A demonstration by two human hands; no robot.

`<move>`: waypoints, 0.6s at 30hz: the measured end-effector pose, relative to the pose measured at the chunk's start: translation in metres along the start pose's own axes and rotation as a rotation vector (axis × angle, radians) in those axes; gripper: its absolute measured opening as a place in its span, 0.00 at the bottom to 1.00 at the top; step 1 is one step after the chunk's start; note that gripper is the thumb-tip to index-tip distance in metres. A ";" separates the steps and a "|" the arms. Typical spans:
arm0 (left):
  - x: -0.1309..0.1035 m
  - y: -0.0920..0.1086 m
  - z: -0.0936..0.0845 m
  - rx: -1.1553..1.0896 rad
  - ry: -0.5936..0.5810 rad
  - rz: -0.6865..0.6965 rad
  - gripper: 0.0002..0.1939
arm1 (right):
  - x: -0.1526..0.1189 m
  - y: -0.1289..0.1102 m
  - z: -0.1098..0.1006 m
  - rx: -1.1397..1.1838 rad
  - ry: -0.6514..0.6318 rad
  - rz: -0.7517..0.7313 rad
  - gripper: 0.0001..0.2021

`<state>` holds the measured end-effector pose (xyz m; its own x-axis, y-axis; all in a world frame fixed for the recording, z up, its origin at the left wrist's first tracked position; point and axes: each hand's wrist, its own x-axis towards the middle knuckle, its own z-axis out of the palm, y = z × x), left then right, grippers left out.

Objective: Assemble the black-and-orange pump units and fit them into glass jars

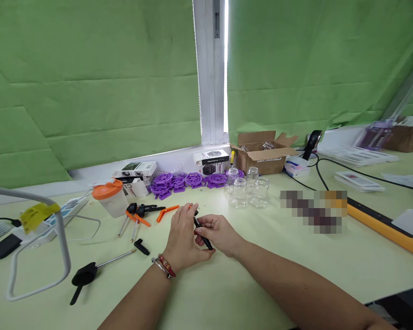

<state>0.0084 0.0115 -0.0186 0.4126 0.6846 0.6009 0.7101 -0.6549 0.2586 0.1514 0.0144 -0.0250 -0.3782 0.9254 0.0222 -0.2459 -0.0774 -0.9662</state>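
My left hand [184, 240], with a red bracelet and a metal bangle at its wrist, is closed round a slim black rod-shaped part [204, 236]. Its fingers are at the upper end and its thumb lies by the lower end. My right hand [222, 233] pinches the same part around the middle from the right. Part of the upper end is hidden behind the fingers. To the left lie a small black elbow-shaped piece [142, 247], an orange angled piece [167, 212] and black parts with orange handles and metal rods [141, 210].
A black piece with a metal rod [86, 274] lies front left, near a grey wire frame [67, 247]. Behind stand an orange-lidded cup [113, 201], purple plastic parts [193, 180], several glass jars [239, 195] and a cardboard box [261, 160]. An orange-black bar [382, 222] lies right.
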 end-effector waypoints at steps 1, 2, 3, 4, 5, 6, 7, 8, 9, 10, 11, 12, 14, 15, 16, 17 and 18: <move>0.000 0.000 -0.001 -0.002 -0.001 0.004 0.55 | -0.001 -0.001 0.000 0.004 -0.008 -0.005 0.16; 0.000 -0.001 -0.001 -0.004 -0.004 0.005 0.57 | -0.001 -0.001 0.001 0.009 -0.013 -0.010 0.16; 0.000 -0.001 -0.002 -0.006 -0.008 0.002 0.59 | -0.002 -0.002 0.001 0.015 -0.013 -0.012 0.16; 0.000 -0.001 -0.003 -0.007 -0.014 -0.004 0.61 | -0.002 -0.002 0.002 0.019 -0.009 -0.015 0.17; 0.000 -0.001 -0.004 -0.007 -0.020 -0.010 0.63 | -0.003 -0.002 0.002 0.021 -0.002 -0.016 0.17; 0.000 -0.001 -0.004 -0.007 -0.026 -0.015 0.64 | -0.003 -0.001 0.003 0.021 0.007 -0.018 0.17; 0.000 -0.001 -0.005 -0.005 -0.030 -0.019 0.64 | -0.002 0.000 0.003 0.020 0.017 -0.020 0.17; 0.000 0.000 -0.005 -0.002 -0.032 -0.020 0.63 | -0.002 0.000 0.003 0.021 0.025 -0.025 0.17; 0.000 0.001 -0.005 0.001 -0.031 -0.019 0.62 | -0.002 0.001 0.003 0.021 0.029 -0.029 0.17; 0.000 0.001 -0.004 0.005 -0.029 -0.016 0.60 | -0.001 0.002 0.003 0.022 0.031 -0.031 0.16; 0.000 0.002 -0.003 0.008 -0.027 -0.012 0.58 | -0.001 0.003 0.003 0.021 0.032 -0.033 0.16; 0.000 0.002 -0.003 0.009 -0.027 -0.007 0.57 | 0.000 0.004 0.003 0.018 0.031 -0.036 0.15; -0.001 0.002 -0.002 0.008 -0.031 0.006 0.56 | 0.001 0.006 0.002 0.002 0.031 -0.039 0.15; -0.001 0.001 -0.001 0.006 -0.033 0.008 0.56 | 0.001 0.006 0.002 -0.006 0.032 -0.039 0.14; -0.001 0.001 -0.002 0.005 -0.034 0.009 0.56 | 0.002 0.006 0.002 -0.012 0.032 -0.040 0.14; -0.001 0.000 -0.002 0.004 -0.035 0.005 0.56 | 0.002 0.007 0.001 -0.015 0.026 -0.039 0.14; 0.000 0.000 -0.003 0.004 -0.036 0.000 0.56 | 0.002 0.007 0.001 -0.012 0.015 -0.040 0.15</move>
<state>0.0063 0.0102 -0.0161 0.4332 0.6956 0.5731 0.7122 -0.6539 0.2554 0.1484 0.0152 -0.0311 -0.3546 0.9333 0.0572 -0.2502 -0.0358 -0.9675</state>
